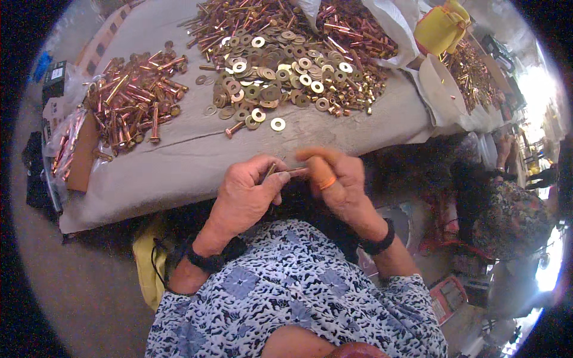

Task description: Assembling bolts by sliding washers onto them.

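Note:
Just off the near edge of the covered table, my left hand (248,188) pinches a thin bolt (296,171) between thumb and fingers. A flat washer (270,172), seen nearly edge-on, shows between the same fingers. My right hand (341,182), with orange finger covers on it, is closed at the other end of the bolt; its fingertips are smeared by motion and hide that end. Beyond my hands lies a heap of flat washers (268,74), with small nuts (357,95) at its right side. One bolt (235,129) and a single washer (277,124) lie nearest.
A pile of copper-coloured bolts (134,98) sits at left, next to a cardboard box (80,152). More bolts (358,30) spill from a white sack (397,36) at the back. Further right are a yellow bag (443,27) and another person's patterned clothing (513,221).

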A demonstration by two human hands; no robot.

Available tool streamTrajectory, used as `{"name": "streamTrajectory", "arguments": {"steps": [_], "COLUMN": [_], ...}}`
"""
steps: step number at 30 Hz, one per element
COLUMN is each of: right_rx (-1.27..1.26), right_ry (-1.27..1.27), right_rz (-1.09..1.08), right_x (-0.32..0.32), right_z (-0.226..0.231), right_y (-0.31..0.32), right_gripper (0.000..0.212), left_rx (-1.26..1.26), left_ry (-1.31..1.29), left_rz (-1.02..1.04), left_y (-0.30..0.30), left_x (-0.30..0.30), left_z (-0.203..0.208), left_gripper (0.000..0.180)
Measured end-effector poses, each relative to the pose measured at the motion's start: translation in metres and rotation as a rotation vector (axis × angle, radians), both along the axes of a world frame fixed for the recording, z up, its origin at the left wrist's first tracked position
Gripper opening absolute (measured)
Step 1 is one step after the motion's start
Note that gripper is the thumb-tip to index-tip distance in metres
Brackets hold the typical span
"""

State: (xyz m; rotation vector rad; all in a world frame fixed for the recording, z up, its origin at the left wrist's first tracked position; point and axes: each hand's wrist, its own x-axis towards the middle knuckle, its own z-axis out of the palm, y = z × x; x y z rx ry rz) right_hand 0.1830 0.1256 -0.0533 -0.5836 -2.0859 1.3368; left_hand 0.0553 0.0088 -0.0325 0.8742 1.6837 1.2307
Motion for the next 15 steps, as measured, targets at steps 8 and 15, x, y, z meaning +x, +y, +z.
{"name": "streamTrajectory", "arguments": {"steps": [8, 15], "right_rx": [0.731, 0.562], "right_ry": [-0.254, -0.382], "right_rz": [-0.637, -0.606], "right_x": [0.02, 0.02], "right_z": [-0.006, -0.007], "right_y": [0.086, 0.099], "right_gripper": [0.023, 0.024], "left_rx": [0.015, 0.042], "left_ry": [-0.06, -0.105], "left_rz": [0.038, 0.068], "left_y": [-0.003, -0.01], "left_x": [-0.011, -0.02], "left_z": [0.003, 0.003], "left_gripper": [0.012, 0.011]}}
